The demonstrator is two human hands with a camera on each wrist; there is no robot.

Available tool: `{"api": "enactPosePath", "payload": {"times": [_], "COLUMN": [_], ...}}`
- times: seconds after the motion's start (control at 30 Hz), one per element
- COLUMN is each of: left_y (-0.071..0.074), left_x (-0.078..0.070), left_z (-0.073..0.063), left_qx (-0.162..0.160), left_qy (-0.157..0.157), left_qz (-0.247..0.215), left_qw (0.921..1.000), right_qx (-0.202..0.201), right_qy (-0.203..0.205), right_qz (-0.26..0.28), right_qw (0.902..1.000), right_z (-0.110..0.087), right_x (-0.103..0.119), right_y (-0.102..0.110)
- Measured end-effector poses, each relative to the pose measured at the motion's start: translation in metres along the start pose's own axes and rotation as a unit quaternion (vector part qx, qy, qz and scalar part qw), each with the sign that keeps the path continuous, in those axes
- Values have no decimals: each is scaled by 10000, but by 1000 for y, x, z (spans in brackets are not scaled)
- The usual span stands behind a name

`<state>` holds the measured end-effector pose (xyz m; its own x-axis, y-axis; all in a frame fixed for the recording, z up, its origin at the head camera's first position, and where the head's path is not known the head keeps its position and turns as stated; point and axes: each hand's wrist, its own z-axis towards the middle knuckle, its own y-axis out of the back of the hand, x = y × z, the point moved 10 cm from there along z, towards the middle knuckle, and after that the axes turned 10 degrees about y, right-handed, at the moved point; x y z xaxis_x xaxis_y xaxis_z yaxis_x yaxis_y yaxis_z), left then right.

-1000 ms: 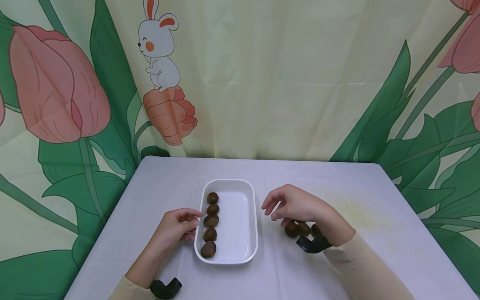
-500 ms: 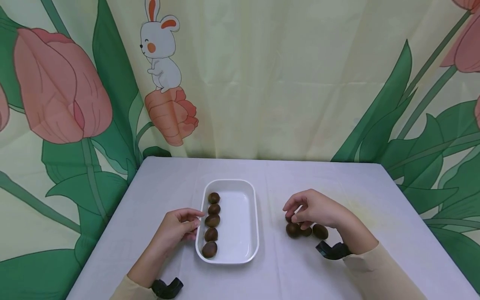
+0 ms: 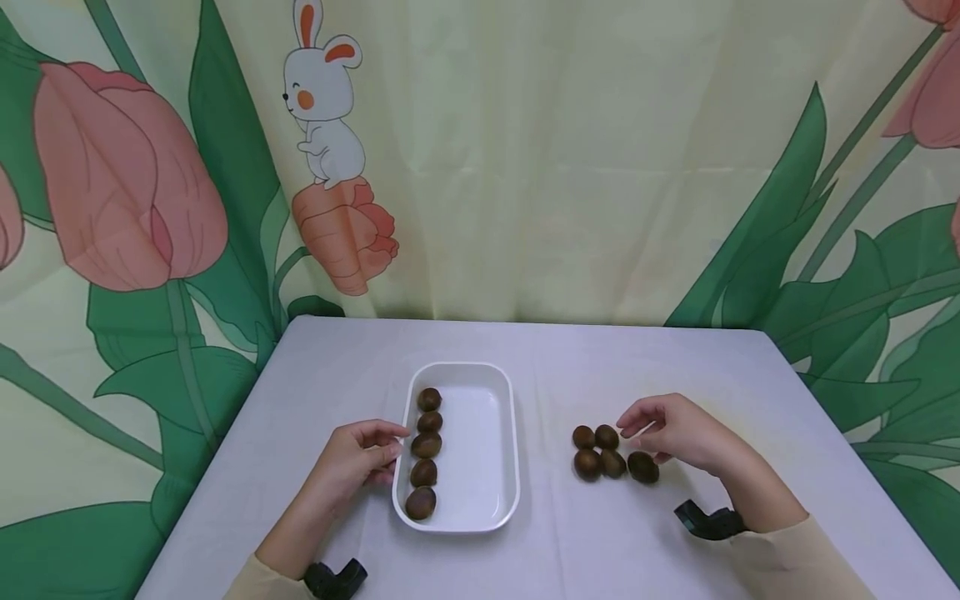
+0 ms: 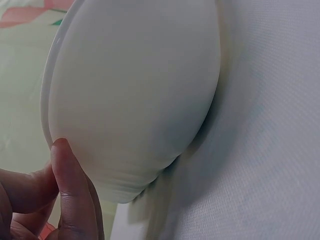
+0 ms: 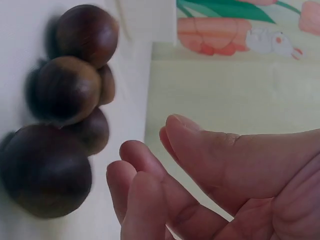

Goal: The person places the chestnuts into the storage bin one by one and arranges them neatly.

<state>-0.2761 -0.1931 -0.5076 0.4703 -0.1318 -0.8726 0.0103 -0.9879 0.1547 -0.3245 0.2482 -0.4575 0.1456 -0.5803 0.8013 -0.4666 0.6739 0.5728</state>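
My left hand [image 3: 360, 456] touches the left rim of a white tray [image 3: 512, 450] with its fingertips. The left wrist view shows a straight finger [image 4: 70, 185] against the outer wall of that tray. Inside, several chestnuts [image 3: 426, 445] form a column along the left side. To the right of the tray, my right hand [image 3: 675, 433] is beside a small cluster of chestnuts [image 3: 587, 465] on the table, nearest a dark chestnut [image 3: 643, 467]. Its fingers are loosely bent with a gap to the thumb, and nothing shows between them in the right wrist view.
A white cloth covers the table [image 3: 555, 550]. Behind its far edge hangs a curtain [image 3: 525, 167] printed with tulips, leaves and a rabbit on a carrot. Black bands [image 3: 708, 522] are worn on both wrists.
My right hand has moved right from near the tray, past the chestnuts, uncovering the cluster. A chestnut beneath its fingers half a second ago now lies uncovered. The left hand stays at the tray.
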Motion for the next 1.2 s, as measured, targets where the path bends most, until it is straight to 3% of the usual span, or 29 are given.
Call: {"api": "enactPosePath", "payload": {"times": [0.27,0.5,0.8,1.2], "left_y": [0,-1,-2,-2], "left_x": [-1,-2,-2,-1], "left_z": [1,1,1,0], "left_qx": [0,-49,85,173], "left_qy": [-24,-10,-76,-142], "left_qz": [5,35,-73,-156], "left_qw": [10000,10000,9999,9996], "right_qx": [-150,-169,-35,-141], "right_qy": [-463,-680,-554,-520], "right_qz": [-88,46,364,190], "right_qw": [9988,9975,9978,9984], "right_z": [-8,-12,-18,-19], "right_x": [-31,-45,-47,-42], "right_y": [3,-5,-15,-9]}}
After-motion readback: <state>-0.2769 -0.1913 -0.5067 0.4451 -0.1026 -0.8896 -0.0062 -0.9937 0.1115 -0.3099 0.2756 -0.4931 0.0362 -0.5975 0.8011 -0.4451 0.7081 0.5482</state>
